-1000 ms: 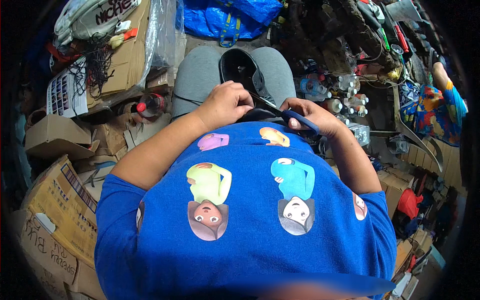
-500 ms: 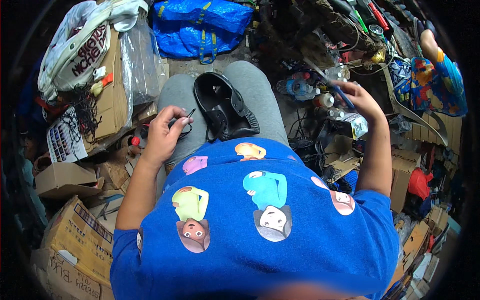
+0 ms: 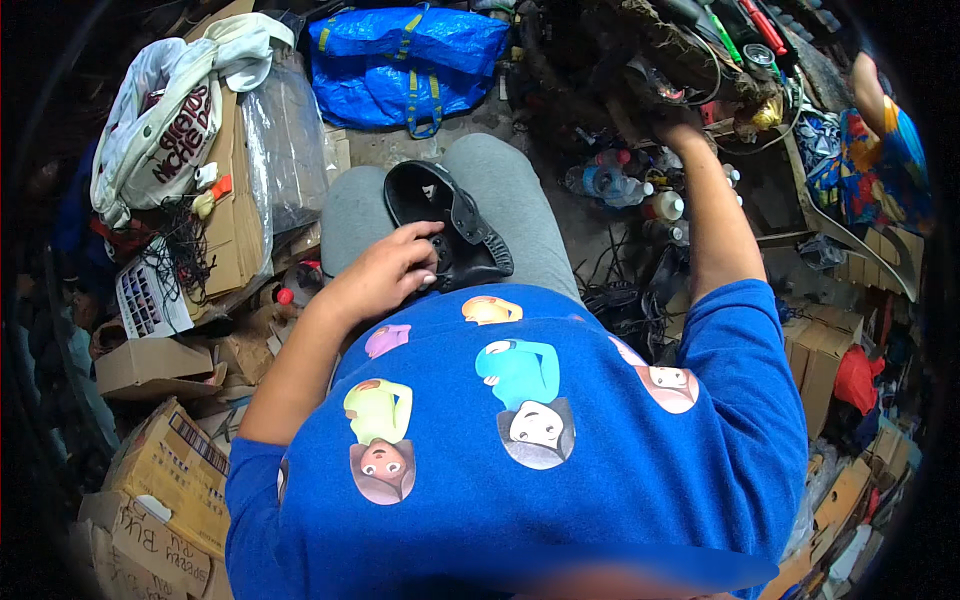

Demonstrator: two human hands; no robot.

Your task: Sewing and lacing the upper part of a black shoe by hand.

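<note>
On my lap lies a black shoe (image 3: 458, 222), its opening facing up and its toe pointing away from me. My left hand (image 3: 392, 262) is on the shoe's near left side, fingers curled over its edge. Whether a black cord is still under those fingers is hidden. My right arm stretches out to the far right, where my right hand (image 3: 682, 130) is at the edge of a dark, cluttered bench (image 3: 640, 60). Its fingers are lost in shadow, and I cannot make out anything in them.
Several plastic bottles (image 3: 605, 180) stand on the floor right of my knees. A blue bag (image 3: 405, 70) lies ahead. On the left are a white cloth bag (image 3: 160, 130), flattened cardboard (image 3: 235, 210) and boxes (image 3: 165, 475). Another person's arm (image 3: 868, 88) shows at far right.
My left hand has moved right, from holding a black cord beside the shoe onto the shoe. My right hand, which held a blue-handled bladed tool, has moved farther away to the bench.
</note>
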